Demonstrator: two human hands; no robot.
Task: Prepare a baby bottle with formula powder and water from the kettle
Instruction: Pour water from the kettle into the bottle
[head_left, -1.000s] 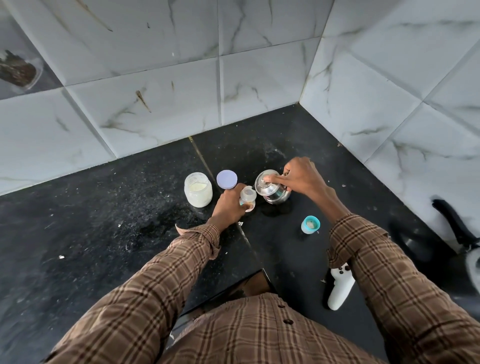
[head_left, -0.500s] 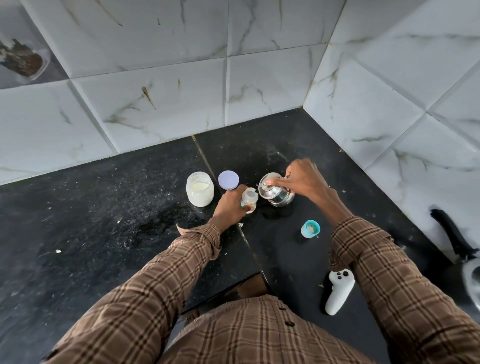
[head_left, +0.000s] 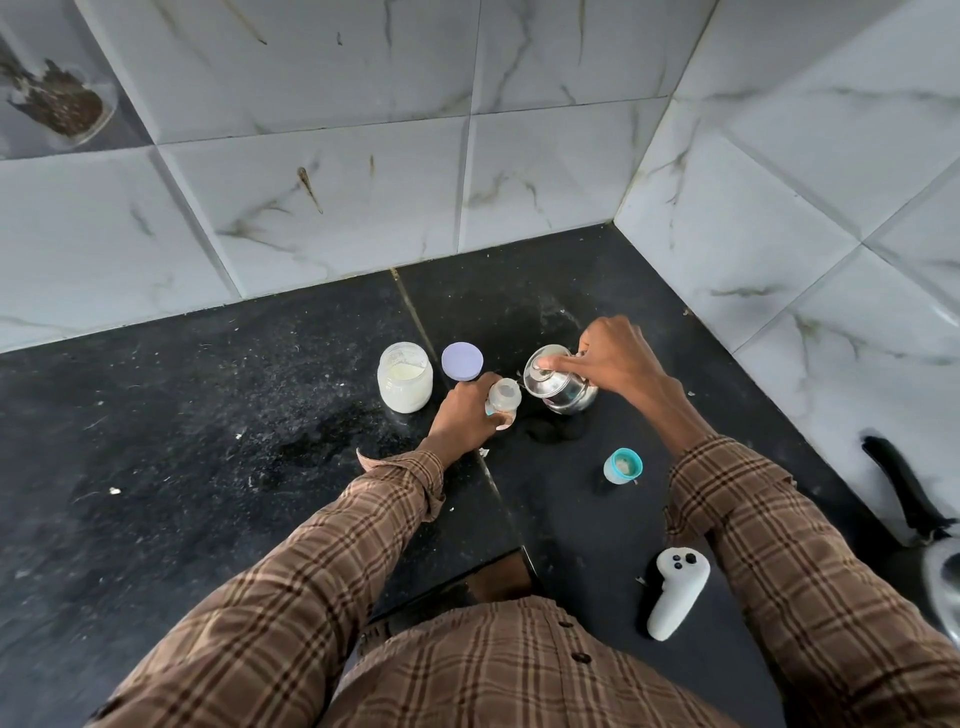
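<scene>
We note the baby bottle (head_left: 503, 398) upright and uncapped on the black tabletop (head_left: 208, 467), near the middle seam. The left hand (head_left: 464, 415) curls around its left side and grips it. Just right of the bottle, a small steel kettle (head_left: 558, 384) is tilted with its spout toward the bottle's mouth; whether water is running we cannot tell. The right hand (head_left: 615, 358) holds the kettle from its far right side, fingers closed over the handle. Left of the bottle stands an open jar (head_left: 405, 376) with pale powder inside, and its lilac lid (head_left: 462, 360) lies flat between jar and kettle. Nearer us, a teal cap (head_left: 623, 465) sits apart from the kettle. A white controller (head_left: 675, 592) lies by the right sleeve (head_left: 810, 587).
</scene>
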